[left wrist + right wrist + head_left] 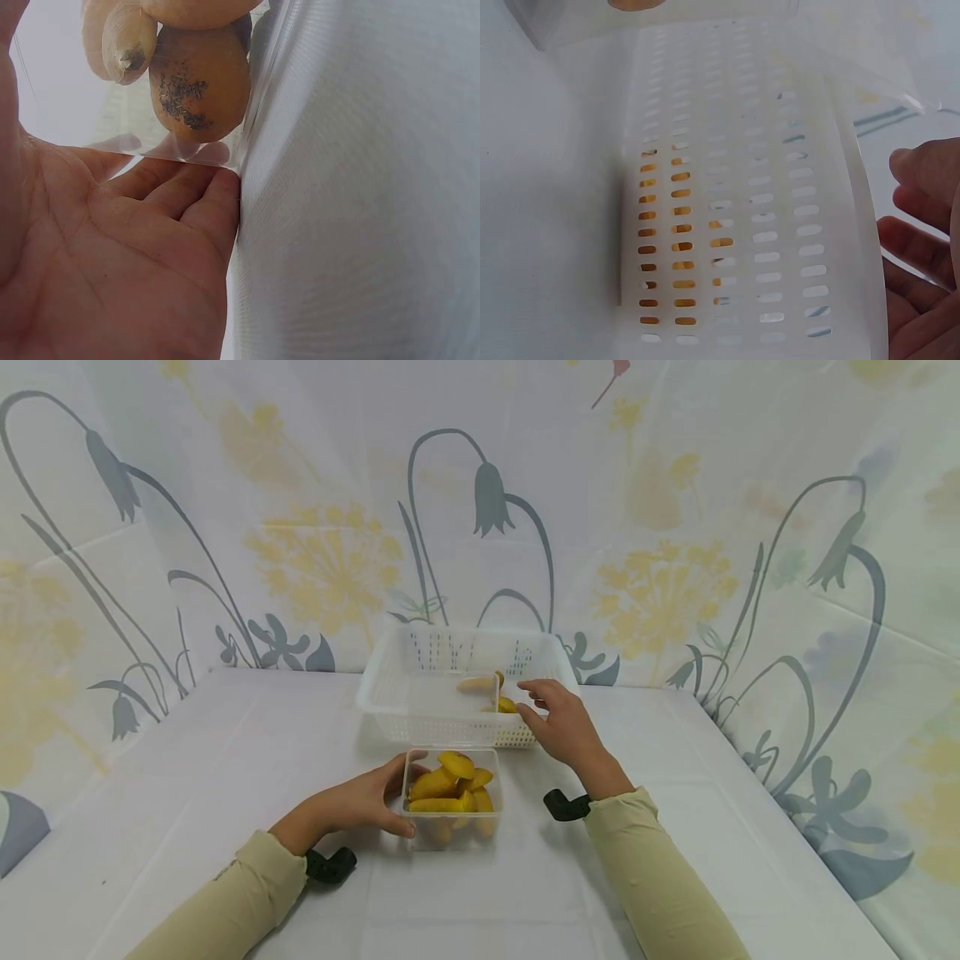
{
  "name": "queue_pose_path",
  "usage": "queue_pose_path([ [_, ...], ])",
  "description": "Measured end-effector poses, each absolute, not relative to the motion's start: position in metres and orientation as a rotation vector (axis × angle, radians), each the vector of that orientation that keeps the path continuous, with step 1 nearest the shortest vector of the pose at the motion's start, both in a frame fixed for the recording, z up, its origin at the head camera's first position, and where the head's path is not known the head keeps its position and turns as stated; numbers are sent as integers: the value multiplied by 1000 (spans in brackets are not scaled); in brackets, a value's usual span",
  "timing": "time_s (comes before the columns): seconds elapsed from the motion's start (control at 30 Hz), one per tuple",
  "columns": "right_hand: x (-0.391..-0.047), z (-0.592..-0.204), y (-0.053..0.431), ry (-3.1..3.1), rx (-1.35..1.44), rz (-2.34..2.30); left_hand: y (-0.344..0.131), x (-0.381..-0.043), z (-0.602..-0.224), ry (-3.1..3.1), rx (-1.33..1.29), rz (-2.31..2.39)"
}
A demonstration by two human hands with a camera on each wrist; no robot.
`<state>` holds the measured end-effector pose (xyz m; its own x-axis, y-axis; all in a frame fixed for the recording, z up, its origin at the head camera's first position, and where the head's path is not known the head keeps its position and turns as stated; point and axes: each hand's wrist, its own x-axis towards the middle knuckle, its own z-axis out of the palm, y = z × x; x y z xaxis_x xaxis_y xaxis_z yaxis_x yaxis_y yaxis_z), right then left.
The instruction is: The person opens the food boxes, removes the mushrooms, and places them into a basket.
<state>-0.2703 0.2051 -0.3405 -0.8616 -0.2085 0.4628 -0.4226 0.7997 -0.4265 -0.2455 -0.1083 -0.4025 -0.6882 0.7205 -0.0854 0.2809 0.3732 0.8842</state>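
A clear plastic box stands on the table, filled with several yellow fruits that look like small bananas; one shows dark speckles in the left wrist view. My left hand holds the box by its left side, thumb near the front corner and fingers round the back. Behind the box rises its clear lid, overlapping the white slotted basket. Over the basket's right front rim hovers my right hand, fingers loosely bent, nothing between them. More yellow fruit lies inside the basket.
A white cloth covers the table. Behind it and at both sides hangs a flower-printed sheet. Dark wrist mounts sit at both sleeve cuffs.
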Motion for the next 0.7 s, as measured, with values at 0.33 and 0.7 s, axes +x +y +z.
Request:
queue_pose_path([
  [0.33,-266,-337,203,-2571,535,737,-108,-245,-402,2188,845,1260],
  [0.7,-258,-327,198,-2506,591,668,-107,-245,-402,2182,865,1257],
])
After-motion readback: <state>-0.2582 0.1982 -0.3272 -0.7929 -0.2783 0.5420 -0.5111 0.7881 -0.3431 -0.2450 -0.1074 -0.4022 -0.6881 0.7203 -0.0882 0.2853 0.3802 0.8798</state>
